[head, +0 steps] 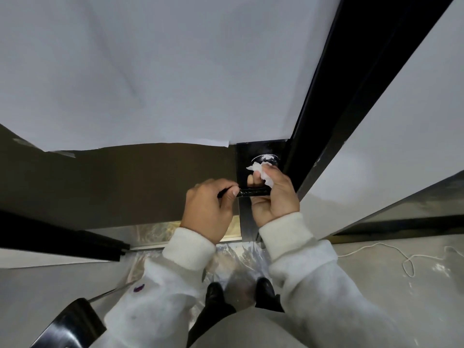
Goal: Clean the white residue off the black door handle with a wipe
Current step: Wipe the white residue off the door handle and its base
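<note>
The black door handle [252,192] is a lever that sticks out leftward from a black lock plate [243,156] on the door. My left hand [209,209] grips the lever's free end. My right hand [272,194] is closed on a crumpled white wipe [261,172] at the lever's base, fingers wrapped around the handle there. Just above the wipe a round black knob [266,158] carries a patch of white residue. My fingers hide the joint between lever and plate.
White paper [140,71] covers the door's upper part, brown paper [113,179] the lower. A black door frame [334,96] runs up on the right. My black shoes [266,292] stand on plastic sheeting. A white cord [406,262] lies on the floor at right.
</note>
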A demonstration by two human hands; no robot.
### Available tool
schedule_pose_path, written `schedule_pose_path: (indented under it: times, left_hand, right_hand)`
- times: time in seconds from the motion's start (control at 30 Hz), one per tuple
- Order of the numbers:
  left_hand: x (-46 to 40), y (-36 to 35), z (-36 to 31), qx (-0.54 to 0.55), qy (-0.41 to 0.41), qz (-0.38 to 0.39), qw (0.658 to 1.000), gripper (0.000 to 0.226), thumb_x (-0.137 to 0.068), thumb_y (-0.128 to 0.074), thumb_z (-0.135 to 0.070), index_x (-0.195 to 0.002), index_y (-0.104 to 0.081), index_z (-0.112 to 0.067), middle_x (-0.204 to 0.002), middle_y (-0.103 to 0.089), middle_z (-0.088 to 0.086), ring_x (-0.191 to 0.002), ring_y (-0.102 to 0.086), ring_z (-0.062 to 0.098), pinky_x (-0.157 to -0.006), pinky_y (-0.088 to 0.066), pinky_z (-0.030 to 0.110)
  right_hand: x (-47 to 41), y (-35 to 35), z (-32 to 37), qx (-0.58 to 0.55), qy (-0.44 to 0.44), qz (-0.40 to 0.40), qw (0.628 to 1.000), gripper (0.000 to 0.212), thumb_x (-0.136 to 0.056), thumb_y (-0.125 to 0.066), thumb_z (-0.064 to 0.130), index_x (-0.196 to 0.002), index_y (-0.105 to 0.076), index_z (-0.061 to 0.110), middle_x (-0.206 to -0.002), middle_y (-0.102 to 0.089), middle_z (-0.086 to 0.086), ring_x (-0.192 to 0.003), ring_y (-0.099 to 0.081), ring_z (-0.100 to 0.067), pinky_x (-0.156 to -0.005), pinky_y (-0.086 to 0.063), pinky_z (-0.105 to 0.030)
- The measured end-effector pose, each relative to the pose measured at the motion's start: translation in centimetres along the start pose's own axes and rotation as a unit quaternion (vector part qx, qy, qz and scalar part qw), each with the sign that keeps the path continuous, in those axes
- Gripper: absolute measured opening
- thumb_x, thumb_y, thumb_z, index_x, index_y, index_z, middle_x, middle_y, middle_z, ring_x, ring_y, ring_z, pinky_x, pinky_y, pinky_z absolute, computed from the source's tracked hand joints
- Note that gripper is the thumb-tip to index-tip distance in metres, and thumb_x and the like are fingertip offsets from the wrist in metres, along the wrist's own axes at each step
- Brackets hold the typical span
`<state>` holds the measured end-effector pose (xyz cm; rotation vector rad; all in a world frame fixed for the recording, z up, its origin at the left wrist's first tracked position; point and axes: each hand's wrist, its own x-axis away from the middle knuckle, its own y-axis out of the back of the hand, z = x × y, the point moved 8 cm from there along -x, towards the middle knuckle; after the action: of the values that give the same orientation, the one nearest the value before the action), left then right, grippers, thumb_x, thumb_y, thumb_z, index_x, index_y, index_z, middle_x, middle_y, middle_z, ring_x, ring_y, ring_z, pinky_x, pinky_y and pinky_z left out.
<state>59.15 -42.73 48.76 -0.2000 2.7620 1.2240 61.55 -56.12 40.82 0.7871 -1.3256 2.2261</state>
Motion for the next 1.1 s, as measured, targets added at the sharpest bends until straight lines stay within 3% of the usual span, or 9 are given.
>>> schedule_pose_path:
  times: [0.17,0.27,0.33,0.43,0.63,0.73,0.83,0.93,1.1]
  left_hand:
    - [0.1,0.1,-0.3,-0.004,-0.001,-0.008,1.000,0.012,-0.092,-0.064,-0.021,-0.094,-0.075,-0.021,-0.086,-0.073,0.000,-0.078,-0.065,0.022,-0.079,-0.053,0.040]
    - [0.2,0.2,-0.4,-0.009,0.006,-0.008,1.000,0.012,-0.093,-0.064,-0.022,-0.095,-0.075,-0.021,-0.085,-0.073,-0.002,-0.077,-0.064,0.020,-0.079,-0.051,0.037]
    - [0.3,0.3,-0.5,-0.009,0.012,-0.007,1.000,0.012,-0.093,-0.064,-0.021,-0.095,-0.076,-0.021,-0.086,-0.073,-0.003,-0.078,-0.064,0.019,-0.079,-0.051,0.035]
    - [0.4,0.3,-0.6,-0.010,0.015,-0.004,1.000,0.012,-0.093,-0.064,-0.021,-0.095,-0.076,-0.021,-0.085,-0.073,-0.003,-0.077,-0.064,0.018,-0.077,-0.051,0.033]
    - [0.6,0.3,-0.3,-0.009,0.014,-0.004,1.000,0.014,-0.094,-0.063,-0.024,-0.099,-0.076,-0.023,-0.087,-0.073,-0.005,-0.079,-0.064,0.017,-0.080,-0.051,0.035]
    - [0.6,0.2,0.1,-0.005,0.022,-0.002,1.000,0.014,-0.094,-0.063,-0.026,-0.100,-0.075,-0.025,-0.086,-0.071,-0.004,-0.080,-0.063,0.019,-0.080,-0.051,0.037]
    - [0.5,0.2,0.2,-0.006,0.024,0.003,1.000,0.014,-0.094,-0.062,-0.027,-0.100,-0.075,-0.027,-0.086,-0.071,-0.004,-0.082,-0.062,0.022,-0.080,-0.050,0.039]
    - [0.4,0.3,0.0,-0.028,0.027,0.004,0.999,0.014,-0.094,-0.061,-0.029,-0.098,-0.075,-0.029,-0.088,-0.071,-0.006,-0.086,-0.061,0.024,-0.083,-0.049,0.039]
    - [-0.6,-0.2,0.0,-0.031,0.084,0.040,0.995,0.026,-0.084,-0.048,-0.039,-0.090,-0.073,-0.036,-0.085,-0.073,-0.017,-0.096,-0.064,0.023,-0.092,-0.051,0.044]
  right_hand:
    - [0.1,-0.3,-0.1,-0.021,-0.036,0.008,0.999,0.025,-0.091,-0.066,0.004,-0.115,-0.060,0.008,-0.094,-0.069,-0.005,-0.058,-0.071,-0.011,-0.060,-0.058,-0.026]
    - [0.3,-0.2,1.9,0.099,0.076,-0.026,0.992,0.018,-0.086,-0.068,-0.004,-0.078,-0.058,0.008,-0.070,-0.066,-0.008,-0.054,-0.068,-0.021,-0.059,-0.056,-0.031]
    - [0.9,-0.5,3.9,0.248,0.206,-0.040,0.946,0.028,-0.081,-0.071,-0.002,-0.065,-0.053,0.012,-0.056,-0.067,-0.005,-0.051,-0.067,-0.020,-0.058,-0.054,-0.027]
    - [1.9,-1.0,4.7,0.427,0.296,-0.071,0.851,0.017,-0.077,-0.073,0.010,-0.073,-0.057,0.014,-0.056,-0.070,-0.002,-0.046,-0.061,0.003,-0.049,-0.042,-0.007]
    - [2.6,-0.7,5.0,0.471,0.331,-0.057,0.816,0.019,-0.074,-0.078,0.019,-0.075,-0.059,0.022,-0.063,-0.065,0.008,-0.059,-0.065,-0.010,-0.057,-0.050,-0.021]
    - [2.4,1.3,4.7,0.425,0.274,-0.047,0.862,0.022,-0.070,-0.085,0.026,-0.075,-0.063,0.022,-0.072,-0.067,0.001,-0.062,-0.069,-0.018,-0.067,-0.061,-0.033]
    - [3.4,3.0,4.6,0.336,0.217,-0.006,0.916,0.022,-0.079,-0.084,0.014,-0.082,-0.064,0.007,-0.088,-0.070,-0.020,-0.072,-0.075,-0.026,-0.071,-0.063,-0.041]
    - [4.8,3.2,6.1,0.347,0.234,0.019,0.908,0.021,-0.082,-0.080,0.013,-0.091,-0.064,0.003,-0.090,-0.071,-0.023,-0.078,-0.075,-0.030,-0.072,-0.063,-0.041]
    - [4.1,1.3,6.5,0.440,0.254,0.032,0.861,0.012,-0.092,-0.068,0.032,-0.087,-0.076,0.024,-0.081,-0.074,0.007,-0.077,-0.072,-0.015,-0.072,-0.063,-0.038]
